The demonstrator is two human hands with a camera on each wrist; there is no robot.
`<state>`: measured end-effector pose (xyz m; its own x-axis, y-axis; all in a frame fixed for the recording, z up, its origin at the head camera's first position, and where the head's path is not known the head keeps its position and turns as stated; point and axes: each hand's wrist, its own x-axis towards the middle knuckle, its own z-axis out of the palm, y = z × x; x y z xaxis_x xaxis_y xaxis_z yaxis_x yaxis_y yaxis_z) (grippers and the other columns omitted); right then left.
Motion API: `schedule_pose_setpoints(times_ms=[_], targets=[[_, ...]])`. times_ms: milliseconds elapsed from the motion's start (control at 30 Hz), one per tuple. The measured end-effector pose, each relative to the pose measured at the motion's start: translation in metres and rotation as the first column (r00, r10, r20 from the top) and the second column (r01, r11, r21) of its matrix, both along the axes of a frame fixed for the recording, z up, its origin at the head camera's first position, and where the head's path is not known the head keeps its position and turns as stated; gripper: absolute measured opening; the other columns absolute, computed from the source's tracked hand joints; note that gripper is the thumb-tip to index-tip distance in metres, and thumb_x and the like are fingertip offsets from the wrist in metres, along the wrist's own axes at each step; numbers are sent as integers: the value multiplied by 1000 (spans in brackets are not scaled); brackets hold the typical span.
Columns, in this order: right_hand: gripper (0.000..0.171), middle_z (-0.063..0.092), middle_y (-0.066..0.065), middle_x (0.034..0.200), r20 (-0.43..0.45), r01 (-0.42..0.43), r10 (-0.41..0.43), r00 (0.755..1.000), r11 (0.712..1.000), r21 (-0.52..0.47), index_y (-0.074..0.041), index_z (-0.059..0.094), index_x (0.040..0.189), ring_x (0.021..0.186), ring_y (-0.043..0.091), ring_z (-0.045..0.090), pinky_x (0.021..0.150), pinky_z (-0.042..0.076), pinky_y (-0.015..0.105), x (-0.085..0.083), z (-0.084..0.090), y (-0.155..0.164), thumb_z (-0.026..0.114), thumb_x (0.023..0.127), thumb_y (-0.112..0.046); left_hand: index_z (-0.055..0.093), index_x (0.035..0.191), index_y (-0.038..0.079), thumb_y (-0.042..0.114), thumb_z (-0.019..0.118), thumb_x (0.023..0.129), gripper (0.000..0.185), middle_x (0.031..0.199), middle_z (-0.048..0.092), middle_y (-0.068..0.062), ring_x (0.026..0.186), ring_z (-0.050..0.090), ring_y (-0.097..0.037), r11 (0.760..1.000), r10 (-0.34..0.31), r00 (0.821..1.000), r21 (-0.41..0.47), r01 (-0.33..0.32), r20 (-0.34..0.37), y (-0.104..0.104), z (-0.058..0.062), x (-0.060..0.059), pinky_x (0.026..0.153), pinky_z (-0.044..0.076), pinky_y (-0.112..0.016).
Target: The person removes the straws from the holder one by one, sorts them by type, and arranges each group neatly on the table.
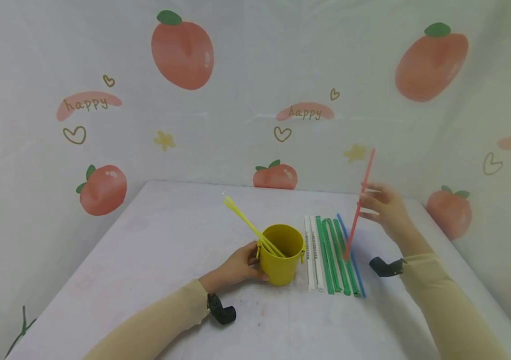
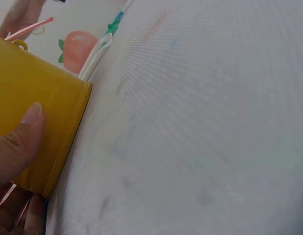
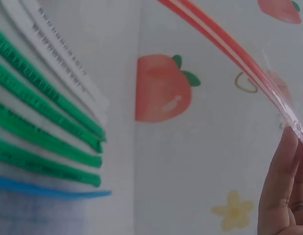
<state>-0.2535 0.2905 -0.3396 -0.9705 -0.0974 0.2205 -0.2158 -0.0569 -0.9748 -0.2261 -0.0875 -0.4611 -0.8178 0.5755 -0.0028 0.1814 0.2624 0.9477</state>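
A small yellow bucket (image 1: 280, 272) with side handles stands on the table, and two yellow straws (image 1: 248, 223) lean out of it to the left. My left hand (image 1: 239, 265) grips the bucket's left side; in the left wrist view its thumb (image 2: 21, 142) lies along the yellow wall. My right hand (image 1: 383, 205) pinches a red straw (image 1: 358, 212) near its middle and holds it up, tilted, above the row of straws. In the right wrist view clear wrapping shows on the red straw (image 3: 235, 58) close to the fingertips (image 3: 288, 147).
Right of the bucket lies a row of straws: two white-wrapped straws (image 1: 310, 255), several green-wrapped straws (image 1: 327, 255) and a blue straw (image 1: 358, 272). A white cloth printed with fruit (image 1: 219, 135) hangs behind and beside the white table (image 1: 183, 225).
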Motion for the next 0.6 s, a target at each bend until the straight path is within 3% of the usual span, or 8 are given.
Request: schedule_pose_setpoints(times_ms=[200,333,500,600], targets=[[28,65,-7,88,25,14,-16,1000,999,51,-22,54,115,78,5,66,66,61,25,-1,-17,13,57,95,-2,41,142,12,9,82,76,78,145,48,-6,137,44,-27,1000,2,1000,-6,-2,5,0,0,0,114,37,-43],[29,65,-11,87,60,26,-36,998,986,162,-18,51,120,78,4,67,66,61,24,1,-24,21,59,95,-5,42,142,13,10,82,76,77,145,47,-6,136,44,-27,1000,3,1000,-7,-3,9,0,0,-1,114,38,-44],[56,63,-13,91,114,62,-113,987,924,377,4,37,139,81,1,67,71,61,27,2,-32,27,63,94,-18,41,143,12,9,82,76,79,145,48,-7,136,44,-28,1000,1,1000,-9,-1,-2,0,-1,-1,114,38,-43],[65,63,1,102,150,63,-150,977,882,467,6,33,144,84,2,66,76,62,33,0,-38,29,63,94,-24,40,143,11,9,82,75,80,145,48,-7,136,45,-27,1000,2,1000,-9,-2,-8,0,0,-1,113,38,-42]])
